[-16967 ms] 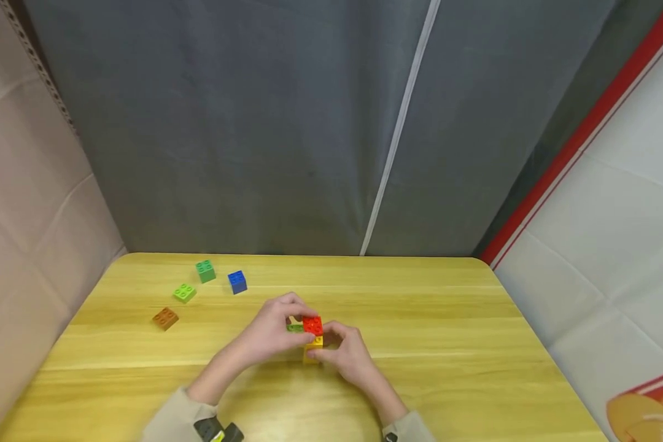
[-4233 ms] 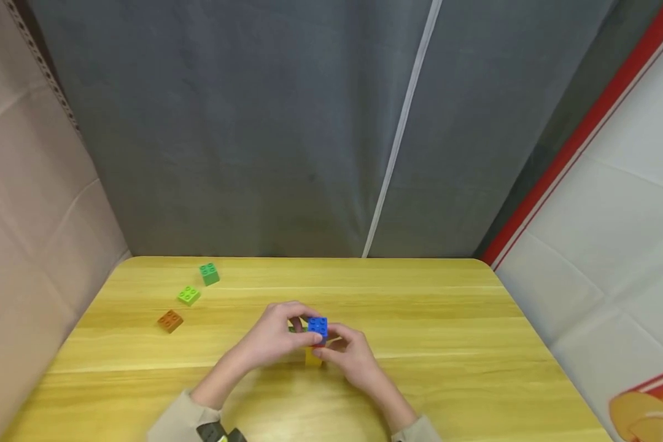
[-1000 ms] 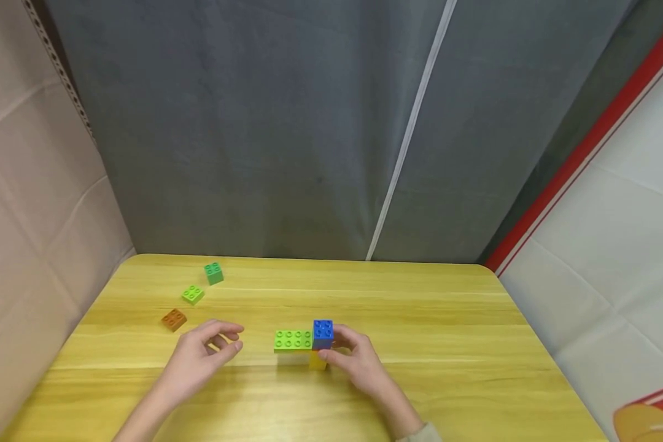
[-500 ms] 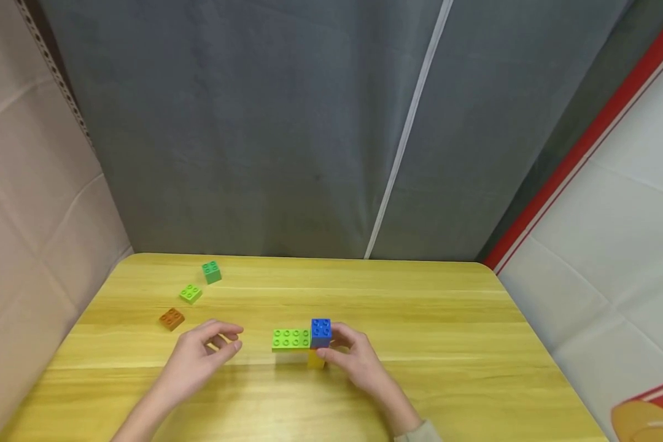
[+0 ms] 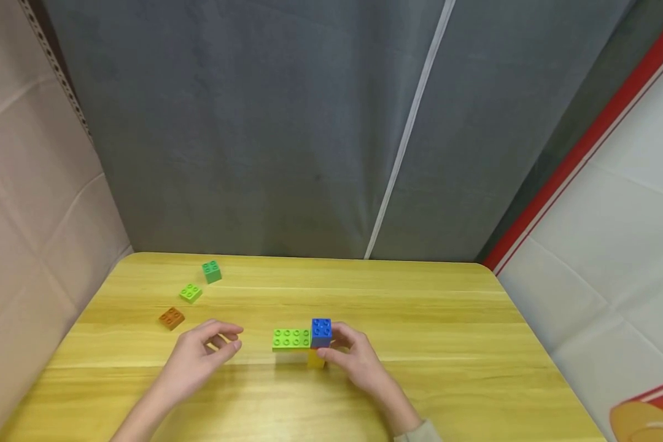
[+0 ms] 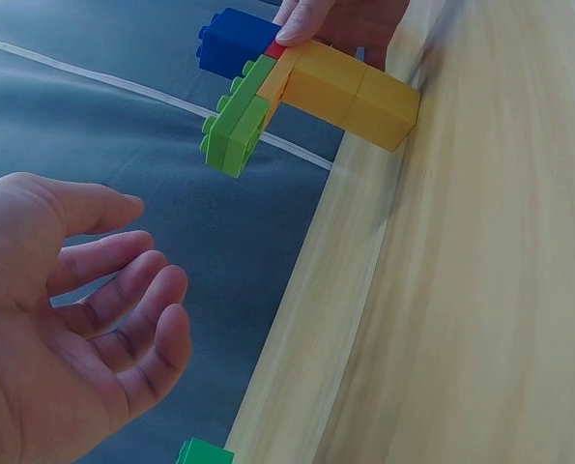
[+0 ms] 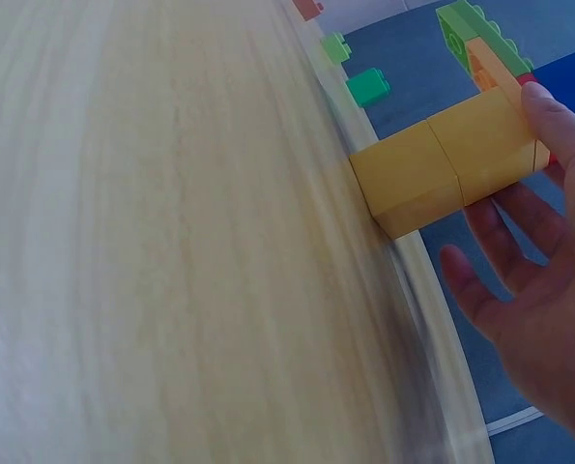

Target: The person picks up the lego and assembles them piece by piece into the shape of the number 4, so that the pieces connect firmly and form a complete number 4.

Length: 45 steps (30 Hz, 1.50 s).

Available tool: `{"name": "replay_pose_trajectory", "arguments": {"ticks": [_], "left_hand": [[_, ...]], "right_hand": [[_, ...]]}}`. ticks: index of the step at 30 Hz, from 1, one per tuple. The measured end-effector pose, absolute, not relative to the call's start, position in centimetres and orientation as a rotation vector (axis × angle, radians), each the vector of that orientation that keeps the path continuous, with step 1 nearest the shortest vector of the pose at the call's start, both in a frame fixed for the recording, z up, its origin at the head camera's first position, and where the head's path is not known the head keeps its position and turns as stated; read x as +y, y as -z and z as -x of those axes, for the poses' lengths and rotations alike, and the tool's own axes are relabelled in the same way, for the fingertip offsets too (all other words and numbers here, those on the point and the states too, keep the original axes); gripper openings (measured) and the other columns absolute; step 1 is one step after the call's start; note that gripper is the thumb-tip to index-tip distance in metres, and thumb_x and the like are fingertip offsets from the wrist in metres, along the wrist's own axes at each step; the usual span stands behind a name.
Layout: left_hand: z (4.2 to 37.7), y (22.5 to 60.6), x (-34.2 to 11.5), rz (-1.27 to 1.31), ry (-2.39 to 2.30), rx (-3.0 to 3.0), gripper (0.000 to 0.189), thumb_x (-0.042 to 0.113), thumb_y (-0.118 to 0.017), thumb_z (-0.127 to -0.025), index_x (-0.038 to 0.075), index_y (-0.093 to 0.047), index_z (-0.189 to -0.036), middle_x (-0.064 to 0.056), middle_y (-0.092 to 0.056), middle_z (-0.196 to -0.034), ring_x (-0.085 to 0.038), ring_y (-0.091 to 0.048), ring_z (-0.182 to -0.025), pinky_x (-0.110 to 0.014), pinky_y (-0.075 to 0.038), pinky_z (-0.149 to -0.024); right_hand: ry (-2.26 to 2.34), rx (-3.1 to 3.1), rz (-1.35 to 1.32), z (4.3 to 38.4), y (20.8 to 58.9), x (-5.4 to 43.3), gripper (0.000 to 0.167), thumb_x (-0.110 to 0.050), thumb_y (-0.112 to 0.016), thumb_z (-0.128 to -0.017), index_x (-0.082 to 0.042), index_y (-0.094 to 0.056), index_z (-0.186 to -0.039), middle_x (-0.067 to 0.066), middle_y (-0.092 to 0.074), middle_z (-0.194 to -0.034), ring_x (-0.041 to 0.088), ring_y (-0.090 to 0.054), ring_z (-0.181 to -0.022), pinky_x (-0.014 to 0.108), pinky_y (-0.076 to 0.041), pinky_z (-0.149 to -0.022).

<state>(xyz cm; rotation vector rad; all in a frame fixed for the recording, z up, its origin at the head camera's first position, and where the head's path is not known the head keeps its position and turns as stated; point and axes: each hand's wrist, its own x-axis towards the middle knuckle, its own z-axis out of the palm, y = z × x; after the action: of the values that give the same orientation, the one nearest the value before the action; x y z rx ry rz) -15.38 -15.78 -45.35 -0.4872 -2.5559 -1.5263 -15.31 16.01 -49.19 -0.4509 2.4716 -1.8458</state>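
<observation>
A tower of toy building bricks stands on the table, with yellow bricks [image 7: 432,159] at its base and a blue brick [image 5: 321,331] on top. Between them shows a sliver of a red brick [image 6: 274,48]. A light-green brick [image 5: 291,339] juts out leftward, with an orange piece [image 6: 279,77] under it. My right hand [image 5: 359,362] holds the tower from the right, thumb in front near the red brick and fingers behind. To the left of the tower, my left hand [image 5: 199,356] hovers with loosely bent fingers and nothing in it.
Three loose bricks lie at the table's back left: a green brick [image 5: 212,271], a small light-green brick [image 5: 190,293] and a brown brick [image 5: 172,318]. The wooden table [image 5: 447,344] ends at a grey curtain [image 5: 254,153], with pale walls at both sides.
A red brick, then the blue one from the back left, went onto the tower. My left hand let go of the blue brick and drew back left. The last second shows hardly any movement.
</observation>
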Motion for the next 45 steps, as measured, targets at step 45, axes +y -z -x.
{"name": "replay_pose_trajectory", "arguments": {"ticks": [45], "left_hand": [[16.3, 46.3, -16.8, 0.393, 1.517, -2.587, 0.022, 0.01, -0.078, -0.091, 0.004, -0.074, -0.113, 0.0, -0.07, -0.096, -0.011, -0.064, -0.081, -0.027, -0.054, -0.062]], "right_hand": [[1.848, 2.476, 0.476, 15.5, 49.3, 16.0, 0.033, -0.014, -0.076, -0.093, -0.009, -0.069, -0.124, 0.004, -0.071, -0.112, 0.024, -0.063, -0.107, 0.034, -0.052, -0.095]]}}
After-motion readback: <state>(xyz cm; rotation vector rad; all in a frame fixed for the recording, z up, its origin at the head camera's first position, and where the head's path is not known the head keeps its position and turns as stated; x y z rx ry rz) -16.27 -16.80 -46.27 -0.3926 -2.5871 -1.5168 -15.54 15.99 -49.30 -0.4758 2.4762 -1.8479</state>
